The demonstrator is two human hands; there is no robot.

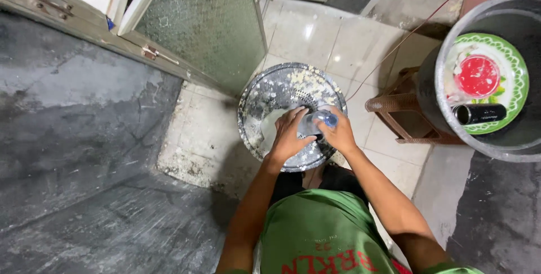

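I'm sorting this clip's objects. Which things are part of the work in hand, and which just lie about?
In use:
left hand
right hand
clear bottle
round metal tray

Lying about:
grey drum
green plate
brown stool

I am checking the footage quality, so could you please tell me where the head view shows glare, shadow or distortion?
In the head view, glare spots shine on the glossy floor tiles; the person's shadow darkens the floor below the metal tray; wide-angle distortion bends the door frame and the grey drum; the left hand, right hand and clear bottle look slightly soft.
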